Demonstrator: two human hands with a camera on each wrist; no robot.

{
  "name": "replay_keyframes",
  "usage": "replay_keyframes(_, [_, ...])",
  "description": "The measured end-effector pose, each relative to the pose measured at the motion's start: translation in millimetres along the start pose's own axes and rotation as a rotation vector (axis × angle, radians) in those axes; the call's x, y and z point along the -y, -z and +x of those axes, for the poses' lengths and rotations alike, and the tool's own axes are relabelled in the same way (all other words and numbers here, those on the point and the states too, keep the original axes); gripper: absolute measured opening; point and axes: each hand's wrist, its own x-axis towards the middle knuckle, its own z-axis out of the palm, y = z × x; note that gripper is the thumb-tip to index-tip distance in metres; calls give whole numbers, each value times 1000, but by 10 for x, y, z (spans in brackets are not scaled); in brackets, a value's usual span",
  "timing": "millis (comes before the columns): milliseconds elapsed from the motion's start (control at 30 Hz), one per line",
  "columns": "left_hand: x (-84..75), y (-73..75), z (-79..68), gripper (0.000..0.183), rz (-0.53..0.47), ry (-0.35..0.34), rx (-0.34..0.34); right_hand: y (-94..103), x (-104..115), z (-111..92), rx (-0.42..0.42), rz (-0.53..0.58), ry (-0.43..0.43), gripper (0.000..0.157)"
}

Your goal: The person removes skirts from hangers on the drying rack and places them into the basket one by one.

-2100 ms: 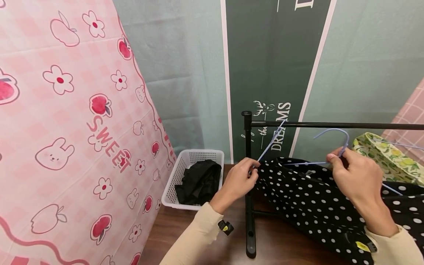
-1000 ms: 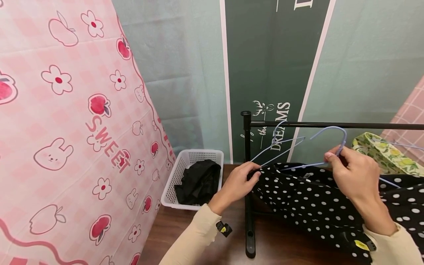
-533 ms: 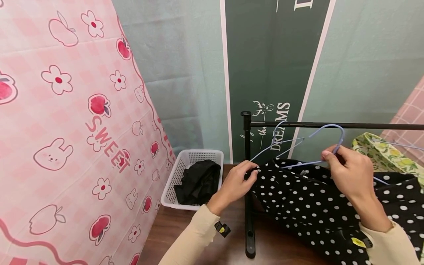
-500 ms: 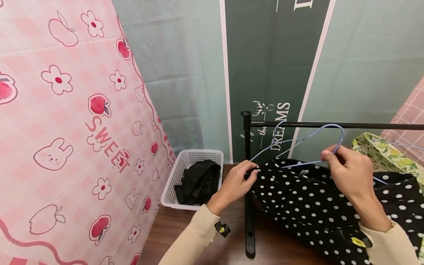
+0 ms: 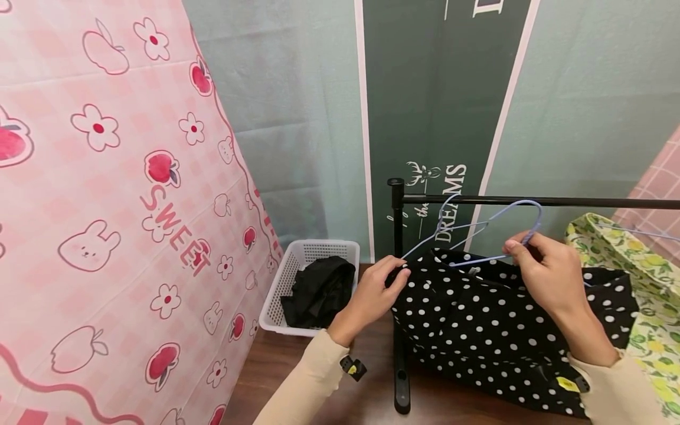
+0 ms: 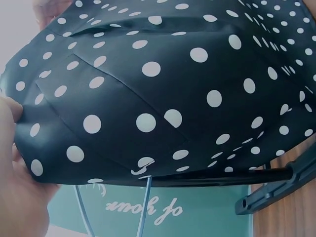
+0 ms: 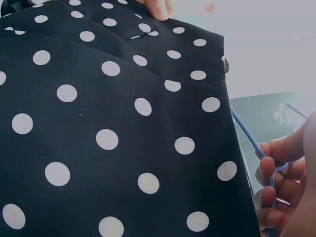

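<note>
1. As I watch from far off, I see the person's left hand (image 5: 374, 295) pinch a top corner of the spotted cloth (image 5: 478, 330) between thumb and fingers.
2. I see the right hand (image 5: 555, 271) grip a blue hanger (image 5: 480, 260) just under its hook.
3. The spotted cloth is black with white dots. It hangs between the hands and down below them, and the hanger's arm nearer the left hand goes into the gap at its top.
4. Just behind is a black rack (image 5: 398, 230). I can't tell if the held hook touches its bar.
5. Another blue hanger (image 5: 422, 242) hangs on that bar.
6. On the right, beside the spotted cloth, is a lemon cloth (image 5: 659, 342).
7. Left of the rack, a white basket (image 5: 276, 298) holds plain black cloth (image 5: 319, 292).
8. Farthest back, I see a green curtain (image 5: 287, 118).
</note>
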Motion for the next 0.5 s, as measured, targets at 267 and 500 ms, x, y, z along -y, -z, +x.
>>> replay_keyframes(267, [39,89,-59,19,-28,61,5,-84,45,23,57,38,3,13])
replay_keyframes(500, [63,130,-105,23,-30,74,-1,-111,90,27,105,65,-5,13])
